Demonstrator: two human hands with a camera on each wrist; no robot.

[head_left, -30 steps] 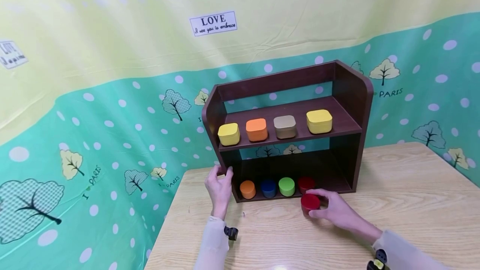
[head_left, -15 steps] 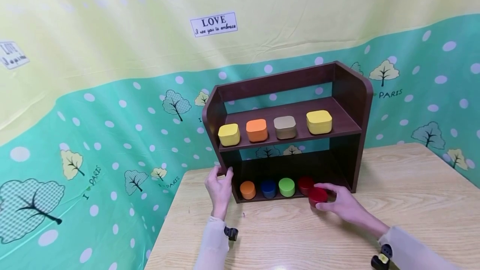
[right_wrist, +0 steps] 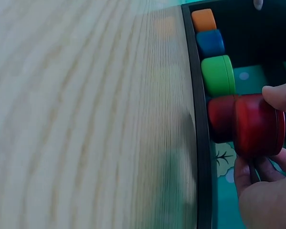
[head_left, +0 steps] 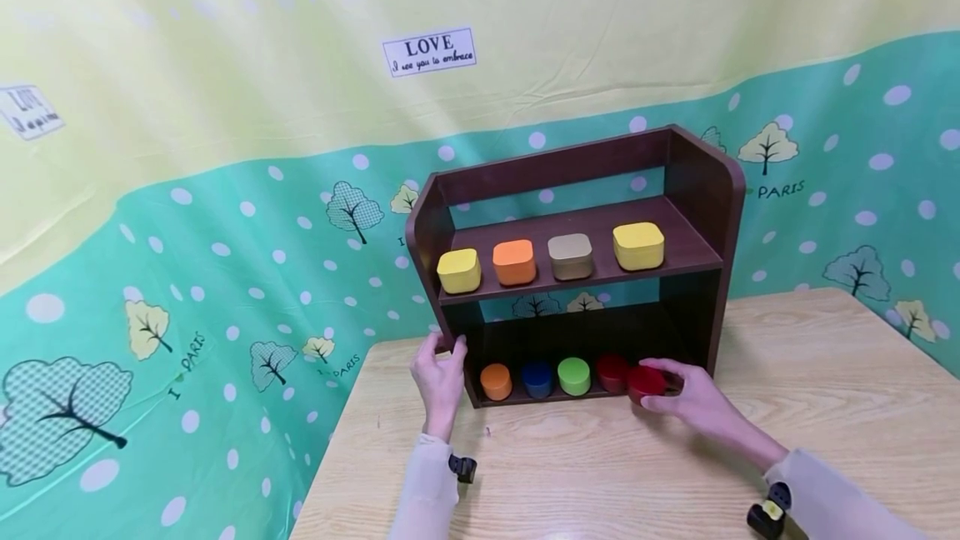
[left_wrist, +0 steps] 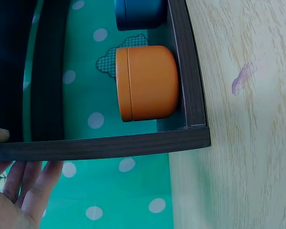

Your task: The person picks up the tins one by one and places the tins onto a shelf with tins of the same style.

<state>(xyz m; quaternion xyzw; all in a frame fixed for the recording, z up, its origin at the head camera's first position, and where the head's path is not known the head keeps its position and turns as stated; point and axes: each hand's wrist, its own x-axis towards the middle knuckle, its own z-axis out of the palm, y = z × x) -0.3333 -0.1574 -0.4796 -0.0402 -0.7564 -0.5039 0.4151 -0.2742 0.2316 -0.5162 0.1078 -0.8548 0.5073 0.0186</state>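
My right hand point(head_left: 701, 403) pinches a round red lidded tin point(right_wrist: 258, 126) between thumb and fingers at the front of the lower shelf. In the right wrist view this tin is tilted and overlaps another red tin point(right_wrist: 220, 120) standing on the shelf; whether they touch, I cannot tell. Further left in the row stand a green tin point(head_left: 574, 377), a blue tin point(head_left: 537, 380) and an orange tin point(left_wrist: 150, 83). My left hand point(head_left: 440, 382) grips the left side panel point(left_wrist: 105, 147) of the dark brown shelf unit, thumb inside and fingers outside.
On the upper shelf point(head_left: 480, 288) sit squarish tins: a yellow one point(head_left: 459, 272), an orange one point(head_left: 514, 263), a grey-brown one point(head_left: 570, 257) and another yellow one point(head_left: 639, 247). The unit stands on a wooden table point(head_left: 570, 473), with a patterned curtain point(head_left: 262, 273) behind.
My right hand has carried the red tin from in front of the shelf rightward and back, to the right of the other red tin. My left hand stays on the side panel.
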